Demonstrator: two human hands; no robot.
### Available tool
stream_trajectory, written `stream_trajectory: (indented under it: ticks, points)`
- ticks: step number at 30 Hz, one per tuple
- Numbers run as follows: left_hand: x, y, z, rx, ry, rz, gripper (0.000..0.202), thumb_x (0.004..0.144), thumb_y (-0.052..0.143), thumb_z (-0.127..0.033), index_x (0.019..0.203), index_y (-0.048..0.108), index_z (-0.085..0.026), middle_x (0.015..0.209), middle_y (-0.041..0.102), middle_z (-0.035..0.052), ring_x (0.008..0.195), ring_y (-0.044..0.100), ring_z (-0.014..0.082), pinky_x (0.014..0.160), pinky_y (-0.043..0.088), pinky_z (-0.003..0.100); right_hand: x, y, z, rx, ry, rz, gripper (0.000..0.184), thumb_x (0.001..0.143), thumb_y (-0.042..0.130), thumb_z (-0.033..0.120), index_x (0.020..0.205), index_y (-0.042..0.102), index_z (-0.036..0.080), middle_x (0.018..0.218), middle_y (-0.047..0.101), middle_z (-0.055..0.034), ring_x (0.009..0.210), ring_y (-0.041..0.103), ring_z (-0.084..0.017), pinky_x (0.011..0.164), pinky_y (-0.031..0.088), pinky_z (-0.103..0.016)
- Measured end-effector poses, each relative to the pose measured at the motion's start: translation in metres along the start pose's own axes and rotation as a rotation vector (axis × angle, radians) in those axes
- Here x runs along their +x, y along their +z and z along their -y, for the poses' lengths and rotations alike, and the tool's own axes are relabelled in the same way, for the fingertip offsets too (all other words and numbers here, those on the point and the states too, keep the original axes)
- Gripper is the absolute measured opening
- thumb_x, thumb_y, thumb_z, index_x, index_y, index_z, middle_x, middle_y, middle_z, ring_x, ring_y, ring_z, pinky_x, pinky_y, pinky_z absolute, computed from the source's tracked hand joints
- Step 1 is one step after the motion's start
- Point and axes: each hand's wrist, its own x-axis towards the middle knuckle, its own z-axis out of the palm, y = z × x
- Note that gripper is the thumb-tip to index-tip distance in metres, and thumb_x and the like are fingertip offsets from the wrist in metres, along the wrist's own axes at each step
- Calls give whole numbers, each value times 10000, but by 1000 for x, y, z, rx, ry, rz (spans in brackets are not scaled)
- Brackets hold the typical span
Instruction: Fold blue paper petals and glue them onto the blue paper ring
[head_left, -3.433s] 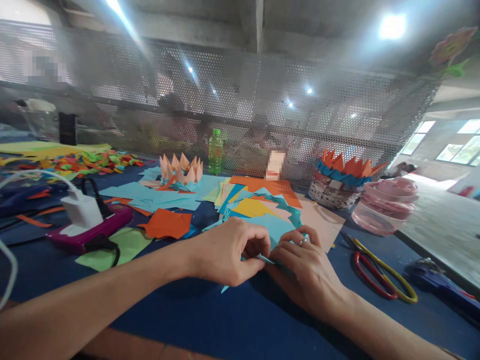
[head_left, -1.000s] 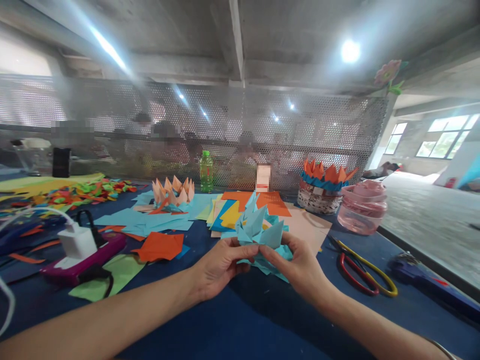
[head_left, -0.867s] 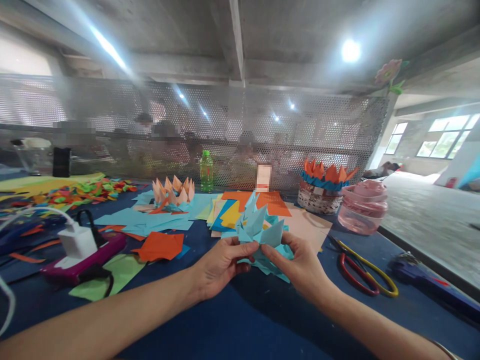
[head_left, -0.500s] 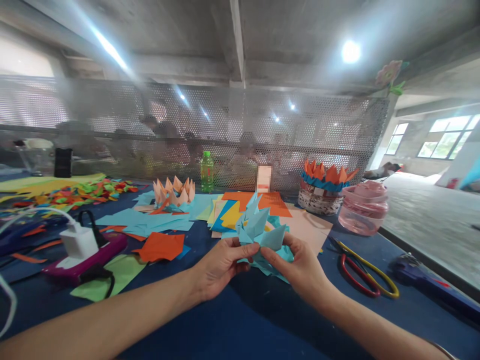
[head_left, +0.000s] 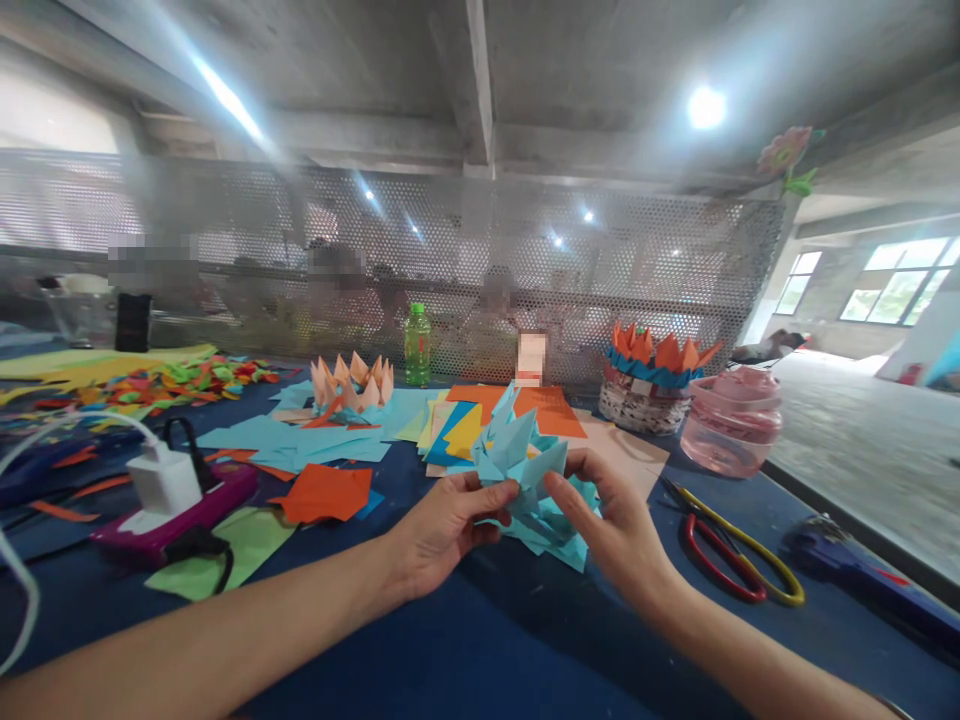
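Note:
A light blue folded paper piece point(head_left: 510, 447) with several pointed petals is held up before me over the table. My left hand point(head_left: 442, 530) pinches its lower left part, with the thumb in front and the fingers behind. On the other side, the thumb and forefinger of my right hand point(head_left: 622, 525) close on the edge of the right-hand petal; the other fingers curl behind. Below and behind the piece lie more light blue papers point(head_left: 559, 545), partly covered by it and by my right hand.
Scissors point(head_left: 731, 550) and a blue-handled tool point(head_left: 862, 565) lie right, near a pink jar point(head_left: 731, 425) and a paper-decorated basket point(head_left: 645, 395). A peach paper crown point(head_left: 352, 388), green bottle point(head_left: 417, 345) and orange paper point(head_left: 330, 492) stand or lie beyond. Left is a purple power strip point(head_left: 225, 490).
My right thumb has shifted from the base of the blue piece, beside my left thumb, up and right to its right petal. My left hand keeps its grip. The view has shifted slightly.

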Motion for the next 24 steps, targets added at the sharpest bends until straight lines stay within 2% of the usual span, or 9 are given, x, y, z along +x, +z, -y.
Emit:
stream_trajectory:
  ticks: [4,13,16,19,24]
  points:
    - [1,1,-1,-10,-8,-12,266,565,865,-258,715,681,-137,632,611,-29,571,560,74,527,403,187,1,-1,-1,-67,-17,-44,194,862,548,361,765,546,193,747,574,1,731,510,-151,710,408,-286]
    - [5,-6,0,-24,68,-1,228,579,858,-240,706,701,-133,621,614,-26,545,537,61,567,428,190,-1,2,-3,-118,-37,-61,223,860,544,344,697,490,202,664,516,21,665,471,-140,640,379,-266]
    - [4,-5,-1,1,81,5,242,571,860,-268,695,705,-130,612,606,-22,548,524,63,571,411,196,-1,4,-4,-92,-12,-27,184,841,576,360,758,547,199,752,596,-5,751,539,-166,704,424,-289]
    - [1,-2,-2,25,84,7,258,559,864,-293,677,705,-128,602,604,-18,553,518,67,580,401,201,-2,7,-4,-41,36,46,199,814,622,375,910,624,201,892,675,-31,840,600,-195,775,462,-323]
    - [-1,1,0,43,81,20,276,547,868,-309,681,706,-128,616,614,-10,567,519,77,579,397,211,-5,11,-8,-30,100,92,281,805,630,434,975,676,215,913,714,-43,816,642,-218,698,503,-320]
